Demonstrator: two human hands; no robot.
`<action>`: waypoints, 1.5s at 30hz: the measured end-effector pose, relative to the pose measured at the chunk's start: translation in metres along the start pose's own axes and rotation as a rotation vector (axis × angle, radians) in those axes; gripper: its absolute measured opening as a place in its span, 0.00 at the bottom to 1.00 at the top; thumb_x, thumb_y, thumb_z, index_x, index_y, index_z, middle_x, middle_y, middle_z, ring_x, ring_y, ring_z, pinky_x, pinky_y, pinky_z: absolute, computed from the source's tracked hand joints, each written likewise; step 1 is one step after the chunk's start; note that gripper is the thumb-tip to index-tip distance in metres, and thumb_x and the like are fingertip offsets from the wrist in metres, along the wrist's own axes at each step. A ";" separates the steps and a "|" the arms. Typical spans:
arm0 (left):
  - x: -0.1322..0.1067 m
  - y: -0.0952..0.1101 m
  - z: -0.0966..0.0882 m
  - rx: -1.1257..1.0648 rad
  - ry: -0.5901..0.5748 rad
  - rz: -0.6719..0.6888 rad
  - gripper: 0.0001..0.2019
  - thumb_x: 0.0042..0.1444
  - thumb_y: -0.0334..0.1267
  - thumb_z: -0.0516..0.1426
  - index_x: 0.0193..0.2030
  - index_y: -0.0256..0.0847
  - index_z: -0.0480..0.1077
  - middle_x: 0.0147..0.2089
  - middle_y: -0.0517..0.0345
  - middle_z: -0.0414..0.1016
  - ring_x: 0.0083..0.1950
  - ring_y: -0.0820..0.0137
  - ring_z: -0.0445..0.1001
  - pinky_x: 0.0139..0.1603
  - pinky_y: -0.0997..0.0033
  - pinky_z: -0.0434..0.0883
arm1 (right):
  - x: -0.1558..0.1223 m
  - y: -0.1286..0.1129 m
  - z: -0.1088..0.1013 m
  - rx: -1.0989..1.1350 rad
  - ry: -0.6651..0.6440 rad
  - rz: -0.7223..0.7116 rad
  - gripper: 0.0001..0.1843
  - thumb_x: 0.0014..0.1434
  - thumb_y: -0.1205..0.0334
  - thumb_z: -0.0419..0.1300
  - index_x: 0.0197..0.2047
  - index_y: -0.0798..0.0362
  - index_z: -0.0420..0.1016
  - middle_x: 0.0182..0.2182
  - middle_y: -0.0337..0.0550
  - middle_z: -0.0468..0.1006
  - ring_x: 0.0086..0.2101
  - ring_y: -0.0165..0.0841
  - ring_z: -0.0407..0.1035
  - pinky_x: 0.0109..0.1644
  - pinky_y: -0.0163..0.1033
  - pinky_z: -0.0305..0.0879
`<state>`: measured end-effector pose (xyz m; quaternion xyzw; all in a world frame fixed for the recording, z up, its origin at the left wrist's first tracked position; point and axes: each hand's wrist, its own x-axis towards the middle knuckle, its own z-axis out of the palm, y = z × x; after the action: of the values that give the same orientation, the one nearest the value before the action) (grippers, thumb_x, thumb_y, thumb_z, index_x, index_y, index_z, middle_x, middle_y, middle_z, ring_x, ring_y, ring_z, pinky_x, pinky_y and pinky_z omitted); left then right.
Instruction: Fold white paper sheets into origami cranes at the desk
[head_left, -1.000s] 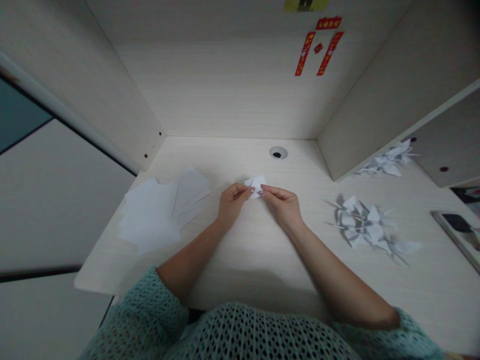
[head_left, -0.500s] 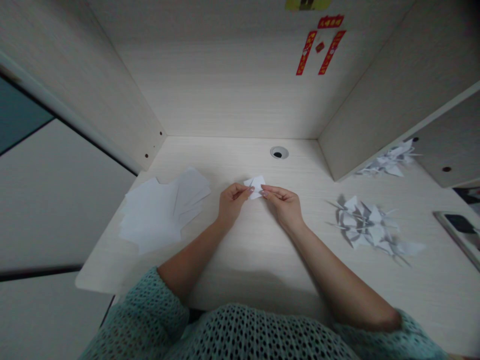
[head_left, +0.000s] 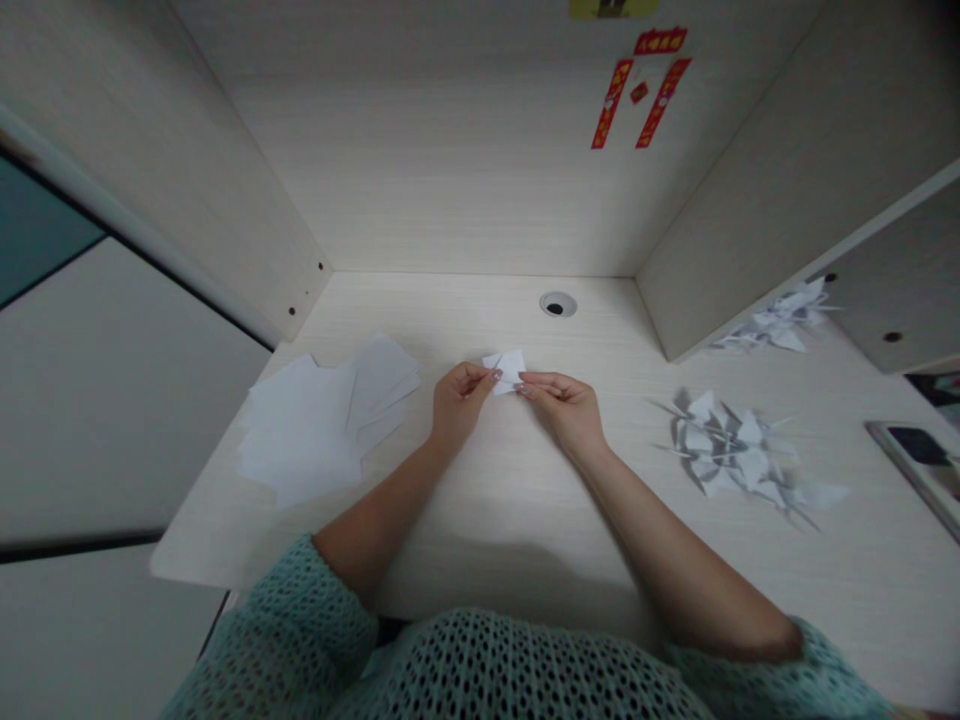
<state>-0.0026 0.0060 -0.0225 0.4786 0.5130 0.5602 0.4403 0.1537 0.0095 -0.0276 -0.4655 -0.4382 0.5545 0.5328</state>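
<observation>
Both my hands are raised over the middle of the pale wood-grain desk (head_left: pixel 480 510). Between their fingertips is a small folded piece of white paper (head_left: pixel 505 371). My left hand (head_left: pixel 460 400) pinches its left side, and my right hand (head_left: pixel 562 408) pinches its right side. The fingers hide part of the fold. To the left of my left hand lie loose white paper sheets (head_left: pixel 300 430), with a smaller overlapping stack of white paper (head_left: pixel 379 390) beside them. Right of my right hand is a heap of folded paper cranes (head_left: pixel 731 450).
More paper cranes (head_left: pixel 780 322) lie against the right partition panel (head_left: pixel 795 170). At the far right edge, a phone (head_left: pixel 919 446) rests on a pale surface. A round cable grommet (head_left: pixel 558 305) is set in the desk near the back wall, which carries red paper strips (head_left: pixel 640 88).
The folded paper and both hands have shifted slightly left, and the paper has turned a little between my fingers. The sheets and cranes on the desk stay in place.
</observation>
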 end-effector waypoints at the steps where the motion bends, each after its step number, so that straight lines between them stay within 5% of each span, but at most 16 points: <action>1: 0.000 0.000 0.000 -0.010 0.001 -0.005 0.11 0.49 0.44 0.63 0.28 0.38 0.72 0.25 0.63 0.71 0.26 0.78 0.67 0.30 0.77 0.63 | 0.000 0.000 0.000 0.003 -0.001 0.004 0.14 0.41 0.56 0.72 0.33 0.50 0.82 0.29 0.42 0.83 0.29 0.33 0.75 0.36 0.39 0.71; 28: 0.001 -0.003 -0.001 0.076 0.007 0.043 0.10 0.50 0.45 0.62 0.30 0.39 0.73 0.30 0.60 0.75 0.31 0.74 0.71 0.35 0.75 0.67 | -0.001 0.001 0.002 0.032 -0.002 -0.018 0.12 0.43 0.57 0.71 0.33 0.49 0.82 0.29 0.41 0.83 0.28 0.30 0.75 0.35 0.36 0.70; 45: -0.006 0.003 0.006 -0.039 0.028 -0.071 0.12 0.47 0.45 0.64 0.32 0.38 0.73 0.31 0.58 0.79 0.33 0.73 0.75 0.35 0.75 0.68 | 0.002 0.003 0.001 -0.008 0.055 -0.060 0.13 0.41 0.54 0.72 0.31 0.50 0.82 0.27 0.42 0.82 0.28 0.33 0.74 0.35 0.39 0.71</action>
<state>0.0041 0.0009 -0.0198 0.4435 0.5248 0.5607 0.4621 0.1518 0.0114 -0.0300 -0.4693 -0.4394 0.5235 0.5591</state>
